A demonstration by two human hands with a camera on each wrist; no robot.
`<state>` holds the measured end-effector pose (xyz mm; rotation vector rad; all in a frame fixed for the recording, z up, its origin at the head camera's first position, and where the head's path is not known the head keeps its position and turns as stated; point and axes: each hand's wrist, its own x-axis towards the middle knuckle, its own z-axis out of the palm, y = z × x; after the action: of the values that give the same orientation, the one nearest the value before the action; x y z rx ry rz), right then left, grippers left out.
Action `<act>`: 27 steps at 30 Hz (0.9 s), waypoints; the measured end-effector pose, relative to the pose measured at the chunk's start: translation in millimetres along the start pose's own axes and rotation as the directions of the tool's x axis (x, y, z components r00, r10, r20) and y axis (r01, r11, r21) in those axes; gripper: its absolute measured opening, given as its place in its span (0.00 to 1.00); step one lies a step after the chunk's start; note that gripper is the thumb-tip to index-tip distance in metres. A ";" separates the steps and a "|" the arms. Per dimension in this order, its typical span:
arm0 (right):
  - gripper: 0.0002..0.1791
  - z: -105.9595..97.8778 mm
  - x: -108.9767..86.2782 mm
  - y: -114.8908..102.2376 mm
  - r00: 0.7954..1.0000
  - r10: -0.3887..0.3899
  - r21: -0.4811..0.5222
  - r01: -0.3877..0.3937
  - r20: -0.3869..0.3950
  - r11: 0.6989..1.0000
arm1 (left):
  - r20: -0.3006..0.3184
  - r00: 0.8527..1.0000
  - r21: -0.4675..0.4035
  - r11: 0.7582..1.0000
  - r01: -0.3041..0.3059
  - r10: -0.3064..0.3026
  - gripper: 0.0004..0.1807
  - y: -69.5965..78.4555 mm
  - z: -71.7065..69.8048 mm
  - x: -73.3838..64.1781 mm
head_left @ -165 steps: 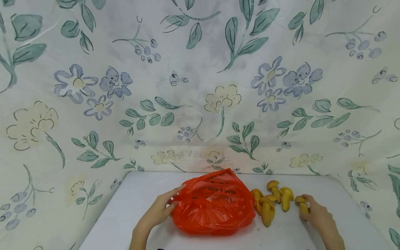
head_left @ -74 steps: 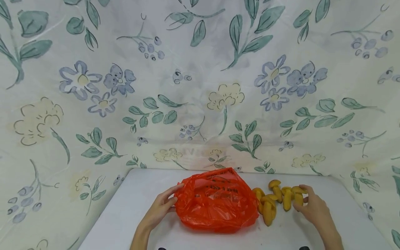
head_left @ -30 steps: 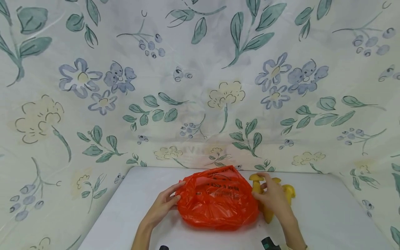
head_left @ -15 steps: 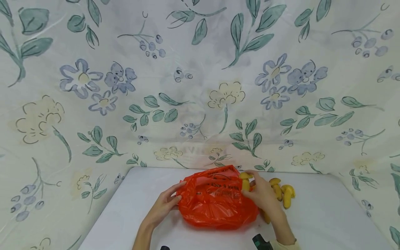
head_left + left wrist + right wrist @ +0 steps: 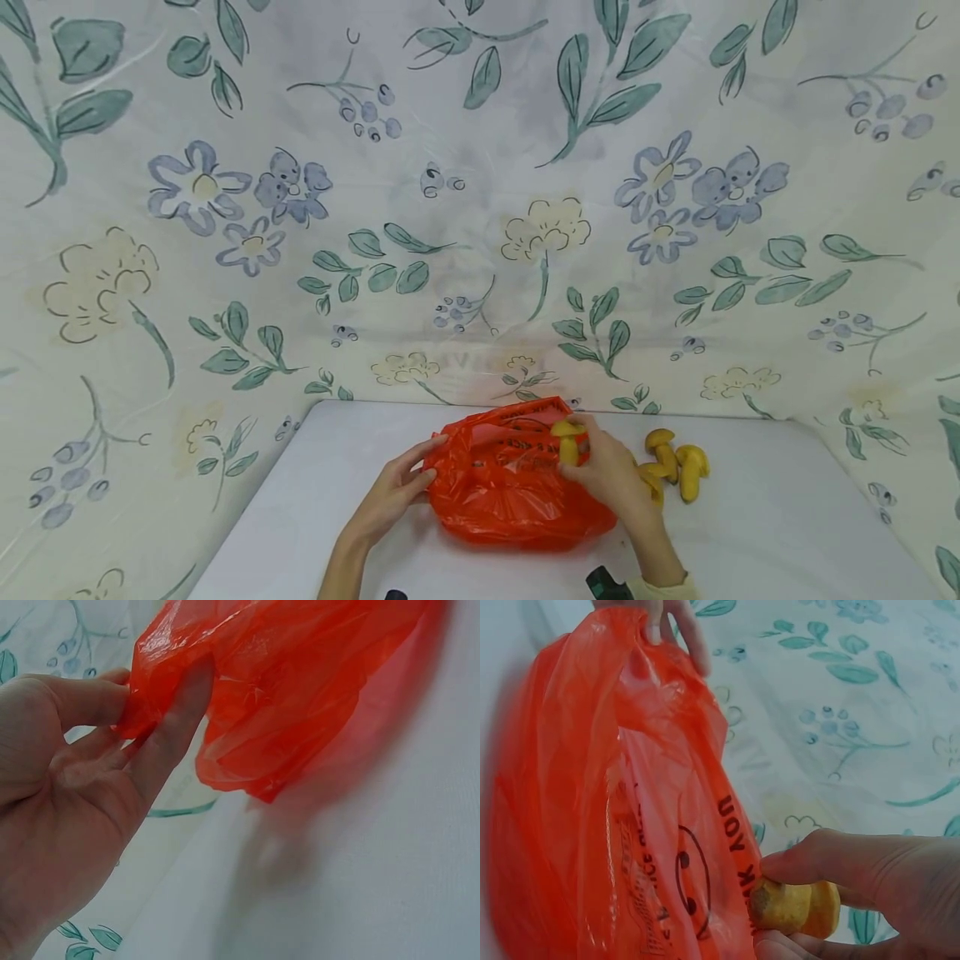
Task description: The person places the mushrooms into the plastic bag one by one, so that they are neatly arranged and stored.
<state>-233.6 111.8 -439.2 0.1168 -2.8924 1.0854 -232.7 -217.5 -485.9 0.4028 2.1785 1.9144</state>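
A red plastic bag (image 5: 517, 508) with dark printing lies on the white table, its mouth facing up and back. My left hand (image 5: 393, 492) pinches the bag's left edge between thumb and fingers; the left wrist view shows the thin red film (image 5: 262, 697) there. My right hand (image 5: 611, 475) holds a yellow mushroom (image 5: 568, 446) between thumb and fingers, cap up, at the right side of the bag's mouth. In the right wrist view the mushroom's stem end (image 5: 769, 904) is close against the printed film; whether it touches cannot be told. The bag's inside is mostly hidden.
Right of the bag lie more yellow mushrooms: one at the back (image 5: 662, 454), one farther right (image 5: 692, 471), and some partly behind my right hand (image 5: 654, 483). A patterned floral cloth (image 5: 465, 208) hangs behind the white table (image 5: 787, 517).
My right hand took hold of a mushroom at the far right, then carried it left past the other mushrooms to the bag's mouth. My left hand has stayed at the bag's left edge.
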 end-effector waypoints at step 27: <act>0.37 40.3 -0.1 -32.1 0.995 -0.044 0.168 0.028 0.090 0.985 | -0.001 1.000 0.022 1.000 0.011 -0.011 0.29 0.5 2.0 1.5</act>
<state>-231.5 61.2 -448.4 0.2319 -2.8617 1.3497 -233.4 -215.0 -485.7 0.3927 2.1993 1.8874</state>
